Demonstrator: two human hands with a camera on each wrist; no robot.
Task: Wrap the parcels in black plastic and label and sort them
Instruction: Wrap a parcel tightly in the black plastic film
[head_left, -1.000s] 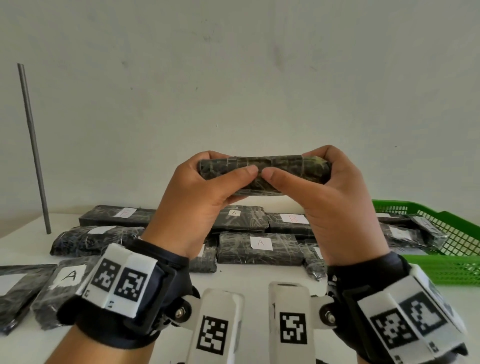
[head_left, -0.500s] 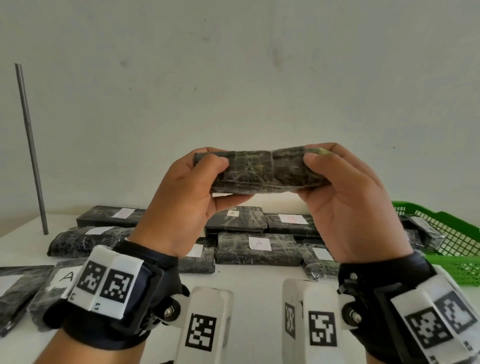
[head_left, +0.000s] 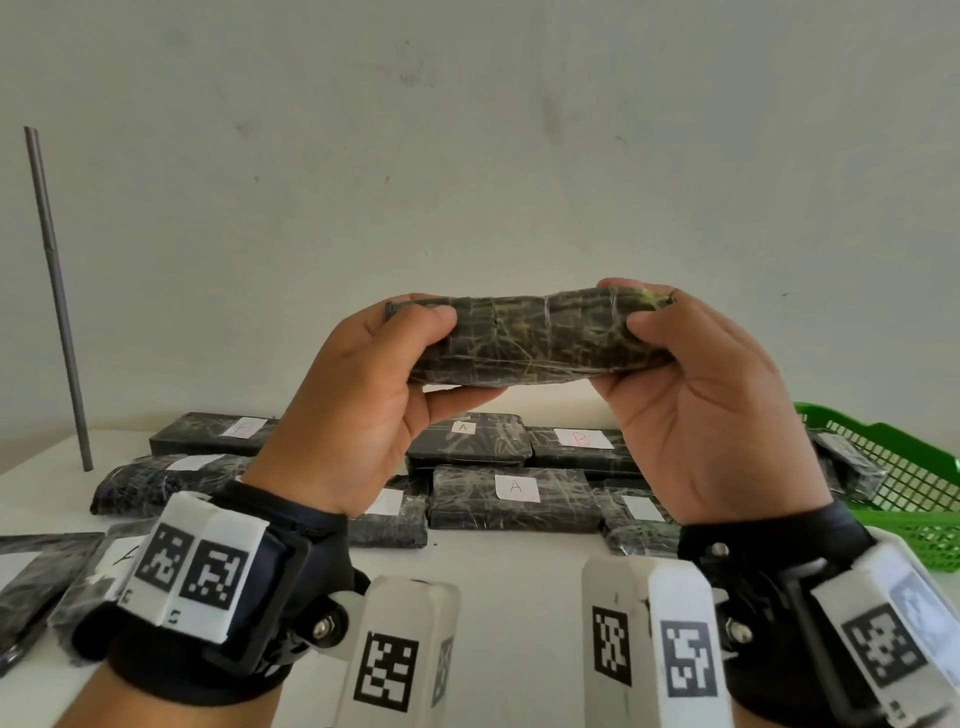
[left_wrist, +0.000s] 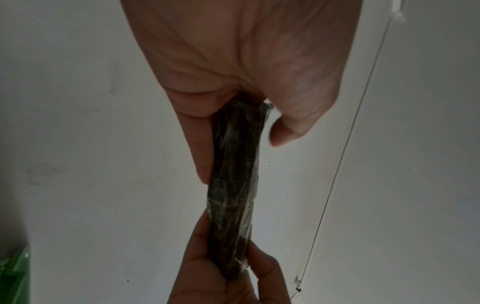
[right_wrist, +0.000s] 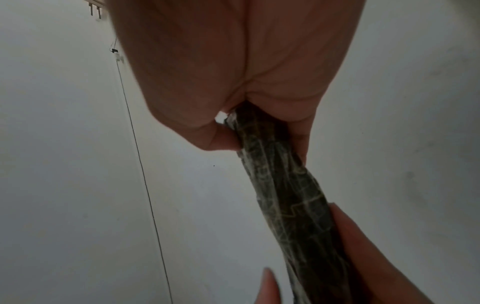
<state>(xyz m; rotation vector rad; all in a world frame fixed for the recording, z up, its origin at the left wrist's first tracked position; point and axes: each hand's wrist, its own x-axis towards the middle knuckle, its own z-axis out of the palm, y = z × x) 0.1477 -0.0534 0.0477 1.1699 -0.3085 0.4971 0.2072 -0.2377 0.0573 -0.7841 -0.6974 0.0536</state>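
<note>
Hands first: the left hand and right hand each grasp one end of a black-wrapped parcel, held level in the air above the surface, thumbs on its near face. Both wrist views show only the parcel edge-on between palm and fingers against a pale wall — nothing of the surface. The head view alone shows what lies beneath: labelled parcels in rows, some marked A, and a green basket at far right — a grey rod stands far left.
</note>
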